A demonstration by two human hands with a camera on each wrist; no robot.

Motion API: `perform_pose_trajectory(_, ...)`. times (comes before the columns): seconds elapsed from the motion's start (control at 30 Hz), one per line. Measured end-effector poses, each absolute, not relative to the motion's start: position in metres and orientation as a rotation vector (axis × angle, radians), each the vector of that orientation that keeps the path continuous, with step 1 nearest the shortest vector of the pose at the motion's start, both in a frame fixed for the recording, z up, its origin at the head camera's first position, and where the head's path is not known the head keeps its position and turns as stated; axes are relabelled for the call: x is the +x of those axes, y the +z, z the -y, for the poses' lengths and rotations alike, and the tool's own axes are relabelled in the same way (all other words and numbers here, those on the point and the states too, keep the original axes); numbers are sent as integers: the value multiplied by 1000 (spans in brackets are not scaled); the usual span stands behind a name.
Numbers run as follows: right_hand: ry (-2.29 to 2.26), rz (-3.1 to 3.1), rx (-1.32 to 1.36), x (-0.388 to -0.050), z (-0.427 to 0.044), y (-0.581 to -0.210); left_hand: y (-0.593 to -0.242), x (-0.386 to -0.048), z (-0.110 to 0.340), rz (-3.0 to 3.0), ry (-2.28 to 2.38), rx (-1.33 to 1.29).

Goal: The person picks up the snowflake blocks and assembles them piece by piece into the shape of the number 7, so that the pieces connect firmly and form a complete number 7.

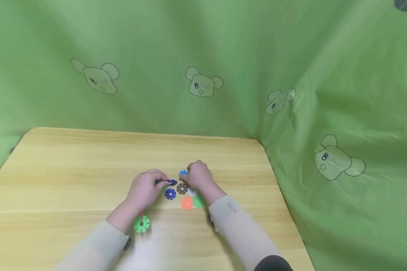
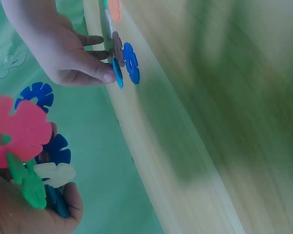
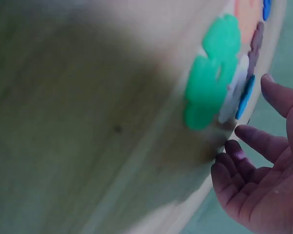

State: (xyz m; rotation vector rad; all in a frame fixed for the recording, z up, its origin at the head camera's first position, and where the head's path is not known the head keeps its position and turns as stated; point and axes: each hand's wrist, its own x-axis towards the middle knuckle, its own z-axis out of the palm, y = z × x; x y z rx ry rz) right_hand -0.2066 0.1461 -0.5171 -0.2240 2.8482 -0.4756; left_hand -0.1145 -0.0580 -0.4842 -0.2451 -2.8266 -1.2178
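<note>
1. Far left: a bare stretch of pale wooden table (image 1: 71, 169), with a green cloth (image 1: 149, 56) printed with mouse heads hanging behind it and along its right side.
2. My left forearm reaches in, in a light sleeve (image 1: 103, 241). Just below that wrist shows a green slotted disc (image 1: 141, 224) with a red piece (image 1: 141, 213) at its top; I cannot tell whether these join what I hold.
3. My left hand (image 1: 147, 188) grasps a cluster of flower-shaped pieces, fingers and thumb curled round it. A dark blue piece (image 1: 172, 182) pokes past my fingertips; the left wrist view adds a pink disc (image 2: 22, 129) and a white piece (image 2: 56, 174).
4. Between my hands, flat on the table: a blue disc (image 1: 170, 194), a brown disc (image 1: 182, 189), and a light blue disc (image 1: 183, 173) farthest from me. Nearer lie an orange disc (image 1: 187, 203), a partly covered white disc (image 1: 192, 192) and a bright green disc (image 1: 198, 202).
5. My right hand (image 1: 199, 175) is at the light blue disc, fingers loosely bent, gripping nothing; whether it touches, I cannot tell.
</note>
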Motion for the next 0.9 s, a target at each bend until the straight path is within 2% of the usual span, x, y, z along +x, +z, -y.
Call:
perform_pose_trajectory(0.17, -365, -2885, -228, -205, -140, -520, -481, -114, 59, 2853, -1201, -237)
perform_pose_trajectory(0.43, -468, -2868, -167, -205, -140, -522, -485, -114, 56, 2866, -1230, -218)
perform_pose_trajectory(0.67, -728, -2831, -143, -199, -147, -525, -490, -110, 53, 2890, -1217, -218)
perform_pose_trajectory(0.9, -1197, -2678, -125, -193, -160, -520, -488, -110, 52, 2889, -1220, -211)
